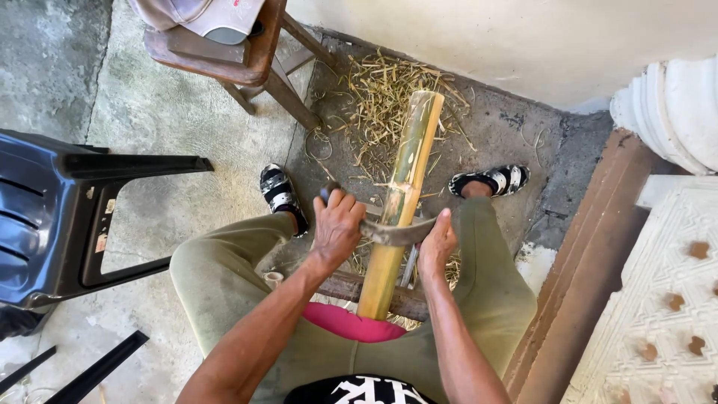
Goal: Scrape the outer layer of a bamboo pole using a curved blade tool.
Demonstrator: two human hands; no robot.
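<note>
Head camera looks down on a seated person working a bamboo pole [404, 194], which slants up from between the knees toward a cream wall. Across the pole lies a curved blade [393, 233]. The left hand [336, 228] is closed around the blade's dark handle, left of the pole; the right hand [436, 243] presses on the blade's far end, right of the pole, fingers curled over it. Bamboo shavings [378, 93] litter the concrete around the pole's upper end. Left of the pole stand a wooden stool [247, 56] and a black plastic chair [67, 217]; small pale stickers mark the chair's leg.
</note>
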